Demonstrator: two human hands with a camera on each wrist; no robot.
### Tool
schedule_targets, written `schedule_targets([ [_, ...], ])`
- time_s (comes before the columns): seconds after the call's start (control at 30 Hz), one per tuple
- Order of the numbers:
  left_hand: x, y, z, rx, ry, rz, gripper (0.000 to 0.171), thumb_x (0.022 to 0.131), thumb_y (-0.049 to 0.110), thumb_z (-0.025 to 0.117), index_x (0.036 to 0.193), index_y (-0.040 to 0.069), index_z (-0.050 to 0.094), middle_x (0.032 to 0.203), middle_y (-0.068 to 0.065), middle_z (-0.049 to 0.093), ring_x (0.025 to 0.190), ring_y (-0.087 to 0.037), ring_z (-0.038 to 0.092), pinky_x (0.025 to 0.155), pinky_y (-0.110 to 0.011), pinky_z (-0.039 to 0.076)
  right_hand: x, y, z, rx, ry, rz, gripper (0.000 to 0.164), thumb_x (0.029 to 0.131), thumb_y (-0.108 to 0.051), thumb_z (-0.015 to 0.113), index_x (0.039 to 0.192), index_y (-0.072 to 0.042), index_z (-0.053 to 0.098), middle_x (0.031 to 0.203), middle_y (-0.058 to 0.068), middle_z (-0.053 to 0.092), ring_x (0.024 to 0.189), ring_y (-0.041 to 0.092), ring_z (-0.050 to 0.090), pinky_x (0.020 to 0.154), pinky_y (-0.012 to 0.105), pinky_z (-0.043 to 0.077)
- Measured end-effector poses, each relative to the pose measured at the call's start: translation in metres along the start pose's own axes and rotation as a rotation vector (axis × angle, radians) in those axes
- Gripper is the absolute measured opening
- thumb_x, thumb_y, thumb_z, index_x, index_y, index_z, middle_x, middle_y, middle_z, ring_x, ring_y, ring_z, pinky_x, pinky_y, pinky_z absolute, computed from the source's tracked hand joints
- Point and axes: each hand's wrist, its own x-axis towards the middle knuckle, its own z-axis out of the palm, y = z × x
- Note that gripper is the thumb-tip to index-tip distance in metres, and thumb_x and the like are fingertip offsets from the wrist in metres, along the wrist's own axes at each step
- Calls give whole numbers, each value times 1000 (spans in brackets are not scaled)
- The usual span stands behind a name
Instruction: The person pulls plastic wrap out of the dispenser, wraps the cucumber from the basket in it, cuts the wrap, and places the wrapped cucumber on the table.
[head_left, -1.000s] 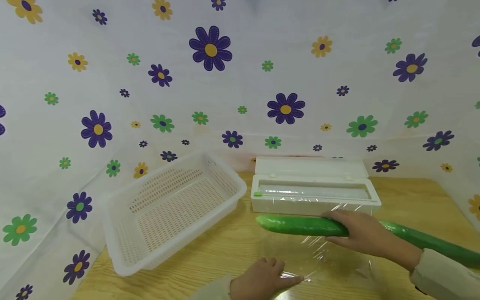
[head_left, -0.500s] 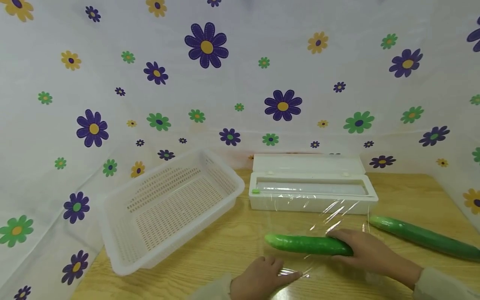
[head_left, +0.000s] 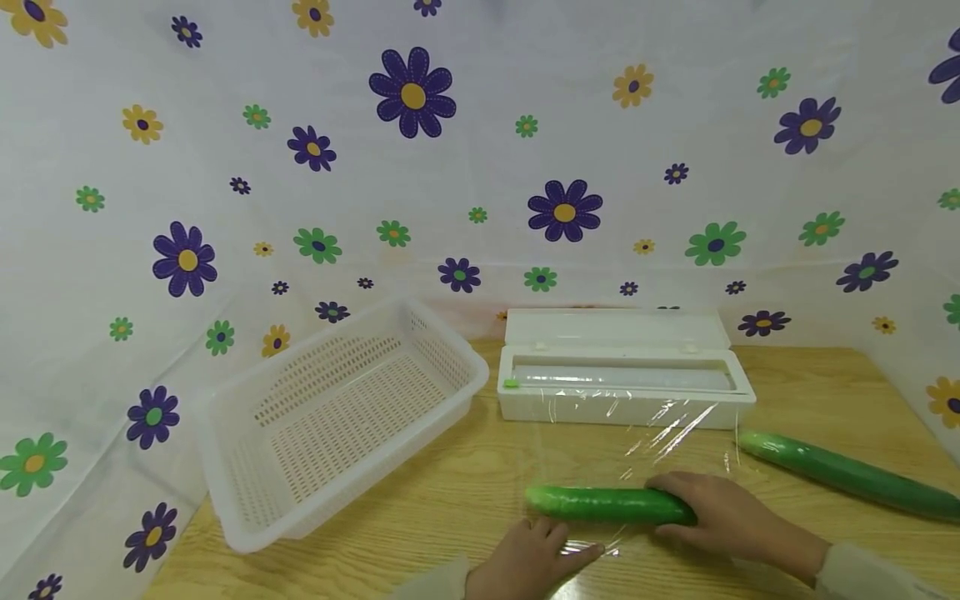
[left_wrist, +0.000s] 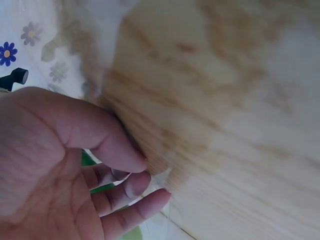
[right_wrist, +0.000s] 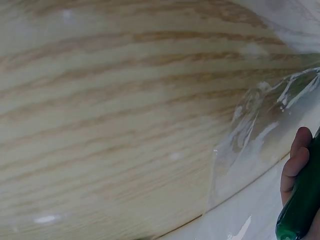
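Note:
My right hand (head_left: 720, 518) grips a green cucumber (head_left: 585, 504) by its right end. The cucumber lies crosswise over a sheet of clear plastic wrap (head_left: 660, 442), its pale tip pointing left. In the right wrist view, fingers (right_wrist: 295, 165) curl round the dark green cucumber (right_wrist: 300, 210) beside crinkled wrap. Just below the cucumber's pale tip, my left hand (head_left: 517, 560) holds the near edge of the wrap. Its thumb and fingers meet at a thin clear corner of plastic wrap (left_wrist: 162, 177) in the left wrist view.
Behind the cucumber stands a white wrap dispenser (head_left: 626, 410), lid up, with a film roll inside. A second cucumber (head_left: 855, 475) lies on the wooden table (head_left: 442, 525) at right. A white perforated basket (head_left: 378, 469) stands at left. A flowered sheet (head_left: 480, 167) hangs behind.
My right hand has brought the cucumber nearer to me and lower, from in front of the dispenser down over the wrap. My left hand has stayed almost still at the wrap's edge.

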Motion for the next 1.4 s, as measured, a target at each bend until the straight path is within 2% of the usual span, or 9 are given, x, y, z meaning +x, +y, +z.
schedule_targets([
  [0.2,1,1,-1,24,2,5,48,86,48,53,134,46,44,91,12,51,77,-4,46,49,-16,31,1,2,5,9,-31,7,47,81,-49,66,114,-17,59,104,-2,66,86,7,60,69,30,52],
  [0.37,1,2,-3,24,-10,4,48,87,50,50,134,45,43,98,12,54,77,-3,48,50,-15,32,1,4,8,45,-63,20,46,81,-50,66,114,-19,56,99,-8,63,81,0,55,64,26,49],
  [0.53,2,-2,-5,30,-29,15,49,88,54,46,136,45,41,98,12,53,74,-3,46,47,-15,30,2,4,8,64,-55,18,46,82,-50,66,113,-19,53,95,-12,61,77,-4,50,61,24,46],
  [0.63,2,-3,-5,27,-28,16,48,89,50,47,136,43,42,95,12,53,73,-3,46,46,-15,31,3,3,8,66,-46,16,46,82,-51,65,113,-20,53,94,-13,60,77,-5,50,61,24,46],
  [0.7,2,-4,-5,10,-56,19,48,90,52,44,137,42,41,94,12,53,74,-4,46,47,-15,32,4,2,8,70,-42,11,45,82,-52,64,113,-20,53,93,-13,60,77,-5,49,61,24,46],
  [0.9,5,-3,-3,-24,-204,27,57,90,64,30,143,42,32,95,11,50,77,-5,46,53,-15,40,7,0,8,74,-53,5,46,83,-54,61,114,-21,53,95,-14,60,78,-5,49,62,24,46],
  [1.1,7,-2,-3,-8,-201,29,54,92,62,32,142,42,33,91,12,51,74,-4,46,52,-15,36,8,1,11,19,-37,-21,46,84,-56,59,115,-22,55,100,-11,64,80,-3,53,63,26,48],
  [1.2,7,-3,-4,-50,-210,31,56,91,64,30,142,40,35,91,12,52,74,-4,46,53,-14,35,8,1,14,-19,-16,-41,47,84,-55,60,116,-21,56,101,-9,64,81,0,56,63,27,50],
  [1.4,5,-7,-7,-105,-266,54,64,88,71,24,143,40,32,87,12,46,73,-4,40,53,-14,32,10,-5,13,-45,-39,-57,46,83,-53,62,115,-21,56,97,-5,63,74,2,57,59,27,49],
])
